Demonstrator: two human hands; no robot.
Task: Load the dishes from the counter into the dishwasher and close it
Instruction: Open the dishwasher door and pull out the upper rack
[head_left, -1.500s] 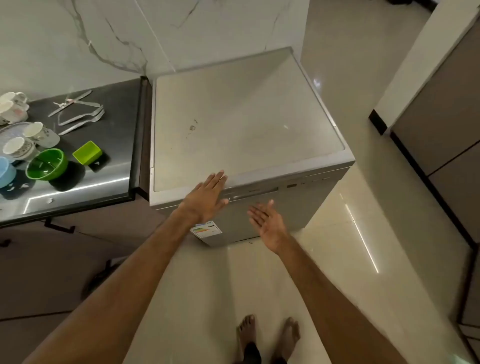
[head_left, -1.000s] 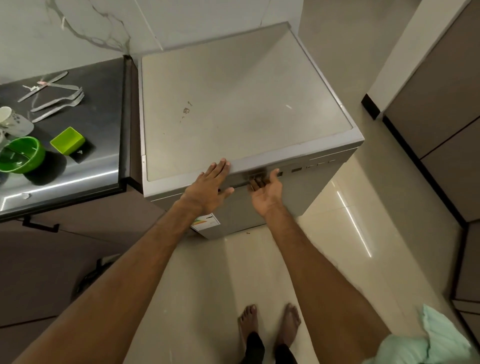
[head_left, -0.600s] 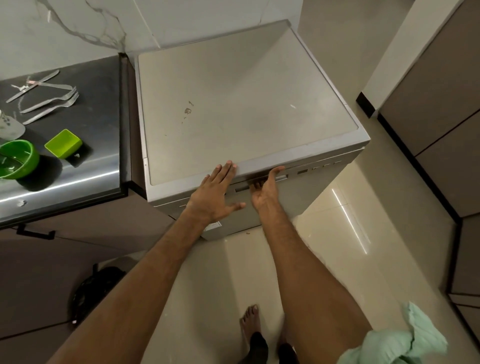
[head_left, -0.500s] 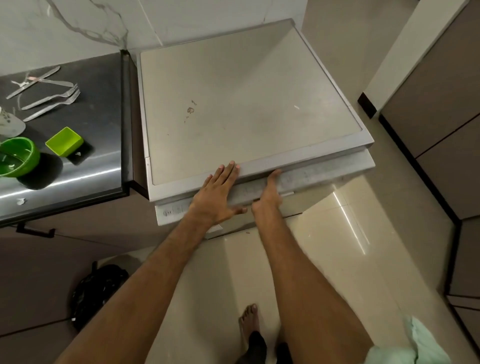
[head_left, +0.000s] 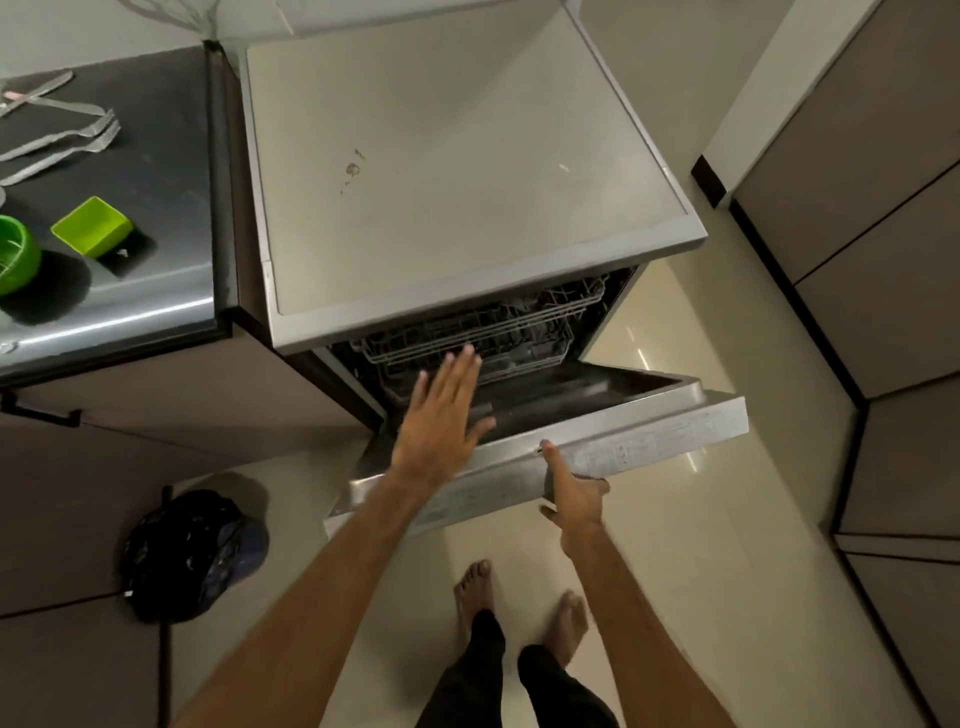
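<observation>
At 12 o'clock, dead ahead of the person, the dishwasher (head_left: 457, 171) stands w/ its door (head_left: 649, 441) swung partway down, not yet flat; the right hand (head_left: 571, 493), at approx. 5 o'clock from the opening, grips the door's top edge, thumb over it and fingers curled beneath; the left hand (head_left: 441, 415) hovers over the opening, fingers straight and slightly apart, holding nothing; whether it touches the door I can't tell; the wire rack (head_left: 483, 327) shows inside and no dish shows in it, tho the interior is dark. By my reading, opening is under way, loading hasn't begun, closing comes last. The dishes wait on the counter (head_left: 156, 156) at 9–10 o'clock: green bowl (head_left: 15, 254) at the frame's edge, square green dish (head_left: 91, 226) just beside it, forks (head_left: 62, 145) farther back; more may lie out of frame. Counter is dark and glossy, set close by the dishwasher's left side; floor (head_left: 675, 545) is pale shiny tile; black bag (head_left: 192, 551) at 7 o'clock; brown cabinets (head_left: 857, 208) at 3 o'clock; bare feet (head_left: 475, 587) at 6.
</observation>
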